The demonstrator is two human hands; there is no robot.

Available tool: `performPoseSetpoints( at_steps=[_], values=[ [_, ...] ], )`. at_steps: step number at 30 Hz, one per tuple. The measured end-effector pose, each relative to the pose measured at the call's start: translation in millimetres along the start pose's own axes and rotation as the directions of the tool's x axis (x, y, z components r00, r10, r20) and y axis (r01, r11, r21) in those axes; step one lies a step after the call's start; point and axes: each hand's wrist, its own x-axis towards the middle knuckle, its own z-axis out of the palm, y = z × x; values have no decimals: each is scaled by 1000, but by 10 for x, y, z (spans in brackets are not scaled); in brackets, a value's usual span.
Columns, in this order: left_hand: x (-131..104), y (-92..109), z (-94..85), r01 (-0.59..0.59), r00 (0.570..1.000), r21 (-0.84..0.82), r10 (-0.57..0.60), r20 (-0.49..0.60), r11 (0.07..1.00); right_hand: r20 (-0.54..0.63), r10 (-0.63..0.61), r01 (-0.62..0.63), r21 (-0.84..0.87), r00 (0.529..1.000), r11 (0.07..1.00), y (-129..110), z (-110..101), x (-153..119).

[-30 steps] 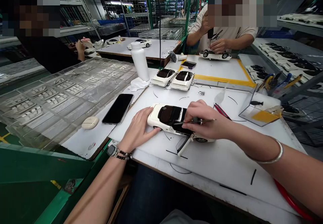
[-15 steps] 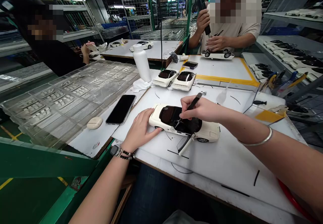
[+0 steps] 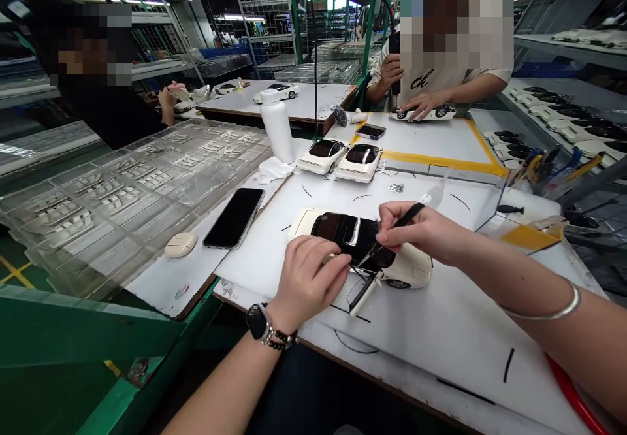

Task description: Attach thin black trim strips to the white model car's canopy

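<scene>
A cream model car (image 3: 410,266) with a dark roof lies on the white work board, its near door (image 3: 363,296) swung open toward me. My left hand (image 3: 309,277) rests against the car's near side, behind the door opening. Its thumb and fingertips come together there, and whatever may be between them is hidden. In my right hand (image 3: 416,231) is a pair of dark tweezers (image 3: 410,214), gripped in a pinch. The tweezer tips point down and left into the door opening, close to my left fingertips.
Two more cream model cars (image 3: 323,156) stand behind, beside a white bottle (image 3: 277,125). To the left lie a phone (image 3: 234,218), an earbud case (image 3: 181,245) and clear parts trays (image 3: 122,226). Across the table, a co-worker holds a power screwdriver (image 3: 395,63) to an upturned car.
My left hand has moved right and forward from the car's rear to the door opening, closing its fingertips. The tweezers have shifted right and tilted lower. The co-worker's screwdriver has come down.
</scene>
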Motion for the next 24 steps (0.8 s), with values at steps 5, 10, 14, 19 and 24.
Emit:
performPoseSetpoints(
  at_steps=[5,10,14,19,24],
  values=[
    [72,39,18,67,997,-80,-70,-42,995,-39,-16,17,31,999,999,-6,-41,-83],
    [30,20,7,106,986,-208,-130,-105,972,-359,-247,174,-223,900,959,-112,-317,-170],
    [-18,20,-9,93,986,-284,-129,-109,954,-487,-423,47,-612,764,789,42,-501,-178],
    [-36,31,-57,58,989,-305,-96,-110,951,-485,-440,-84,-738,756,670,399,-605,-85],
    [-110,54,-83,137,981,-315,-172,-85,939,-527,-436,-128,-731,729,670,537,-694,128]
  ],
)
